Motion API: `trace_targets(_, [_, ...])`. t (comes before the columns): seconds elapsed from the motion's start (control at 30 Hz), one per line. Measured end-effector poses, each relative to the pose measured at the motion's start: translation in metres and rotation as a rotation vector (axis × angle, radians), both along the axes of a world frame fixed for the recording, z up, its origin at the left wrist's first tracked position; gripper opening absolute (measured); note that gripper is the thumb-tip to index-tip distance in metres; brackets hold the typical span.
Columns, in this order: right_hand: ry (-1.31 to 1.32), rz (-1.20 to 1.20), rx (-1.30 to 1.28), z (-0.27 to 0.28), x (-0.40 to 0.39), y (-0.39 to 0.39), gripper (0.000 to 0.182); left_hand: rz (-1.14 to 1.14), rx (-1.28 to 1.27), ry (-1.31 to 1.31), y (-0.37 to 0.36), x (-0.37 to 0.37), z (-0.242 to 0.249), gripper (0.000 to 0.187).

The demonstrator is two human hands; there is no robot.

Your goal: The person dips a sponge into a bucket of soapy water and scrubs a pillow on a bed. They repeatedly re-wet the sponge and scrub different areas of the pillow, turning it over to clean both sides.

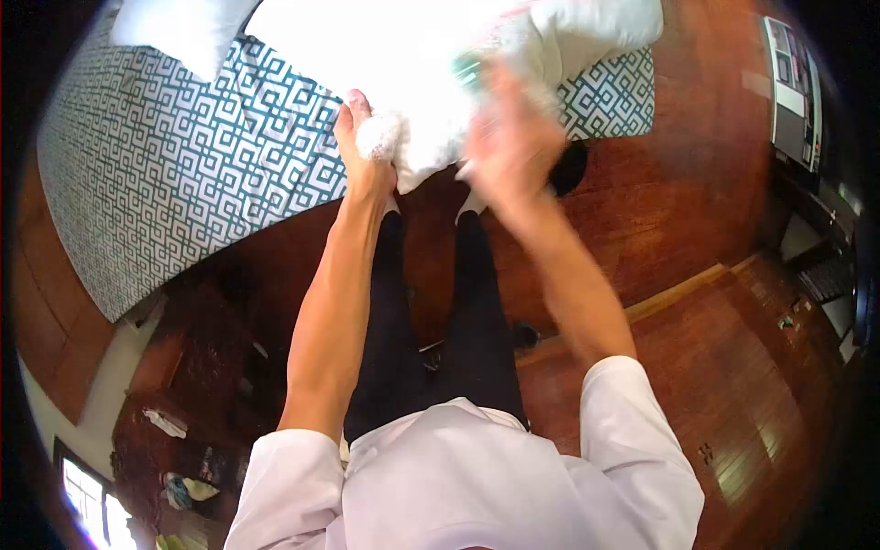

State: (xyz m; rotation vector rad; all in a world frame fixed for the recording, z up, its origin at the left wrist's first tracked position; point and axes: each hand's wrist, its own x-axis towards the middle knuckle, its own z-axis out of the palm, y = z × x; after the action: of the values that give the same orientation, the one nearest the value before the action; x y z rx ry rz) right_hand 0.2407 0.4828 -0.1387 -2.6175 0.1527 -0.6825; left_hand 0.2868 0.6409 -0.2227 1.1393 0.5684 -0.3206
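A bright white cloth, overexposed, lies over the edge of a bed with a blue and white patterned sheet. My left hand is closed on a bunched part of this cloth, its thumb pointing up. My right hand is smeared by motion over the cloth's right part, beside a blurred green patch; what its fingers do is hidden. White bedding is heaped just beyond my right hand.
A white pillow rests at the bed's far left. Brown wooden floor shows below and to the right. A white shelf-like unit stands at the far right. Dark furniture and a bright window appear at lower left.
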Motion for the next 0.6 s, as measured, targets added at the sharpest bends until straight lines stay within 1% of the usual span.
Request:
trace_targets(0.03, [-0.057, 0.141, 0.040, -0.004, -0.008, 0.032, 0.051, -0.018, -0.002, -0.003, 0.007, 0.001, 0.000, 0.044])
trace_targets(0.1, [-0.003, 0.219, 0.006, -0.010, -0.009, 0.071, 0.049, -0.117, -0.171, -0.042, 0.019, 0.005, 0.007, 0.038])
trace_targets(0.13, [0.144, 0.208, -0.055, -0.018, -0.006, 0.065, 0.046, 0.047, -0.496, 0.169, 0.022, 0.007, 0.015, 0.033])
trace_targets(0.17, [0.290, 0.203, -0.113, -0.033, 0.005, 0.053, 0.044, 0.081, -0.397, 0.127, 0.021, 0.012, -0.006, 0.035])
trace_targets(0.2, [-0.016, 0.237, -0.373, -0.073, 0.020, 0.019, 0.035, 0.081, -0.305, 0.163, 0.013, 0.018, 0.007, 0.038])
trace_targets(0.23, [0.257, 0.010, -0.582, -0.095, 0.028, -0.017, 0.045, 0.079, -0.211, 0.201, 0.004, 0.020, 0.022, 0.040])
trace_targets(0.27, [0.648, -0.178, -0.358, -0.075, 0.053, -0.060, 0.046, 0.071, -0.210, 0.201, 0.000, 0.017, 0.024, 0.040])
trace_targets(0.3, [0.539, -0.313, -0.251, -0.083, 0.055, -0.108, 0.046, 0.062, -0.172, 0.197, -0.002, 0.017, 0.025, 0.041])
trace_targets(0.33, [0.385, -0.364, -0.241, -0.069, 0.052, -0.121, 0.046, 0.058, -0.129, 0.196, -0.001, 0.018, 0.026, 0.042])
trace_targets(0.37, [0.228, -0.411, -0.236, -0.052, 0.049, -0.124, 0.045, 0.057, -0.127, 0.195, 0.005, 0.017, 0.018, 0.042])
trace_targets(0.43, [0.077, -0.349, -0.336, -0.032, 0.035, -0.090, 0.049, 0.065, -0.164, 0.152, 0.014, 0.013, -0.009, 0.039])
trace_targets(0.47, [0.111, -0.247, -0.116, -0.017, 0.021, -0.050, 0.052, 0.028, -0.230, 0.225, 0.017, 0.016, -0.012, 0.035])
trace_targets(0.5, [0.067, -0.129, 0.101, -0.011, 0.007, -0.005, 0.053, 0.017, -0.235, 0.221, 0.026, 0.018, -0.023, 0.035])
trace_targets(0.53, [-0.022, 0.090, 0.104, 0.000, 0.004, 0.031, 0.040, -0.031, -0.449, 0.165, 0.040, 0.019, -0.042, 0.035])
trace_targets(0.57, [-0.055, 0.173, 0.084, 0.002, 0.002, 0.062, 0.036, -0.081, -0.664, 0.115, 0.050, 0.020, -0.057, 0.035])
trace_targets(0.6, [-0.056, 0.156, 0.081, -0.008, 0.005, 0.067, 0.036, -0.153, -0.645, 0.185, 0.051, 0.023, -0.036, 0.037])
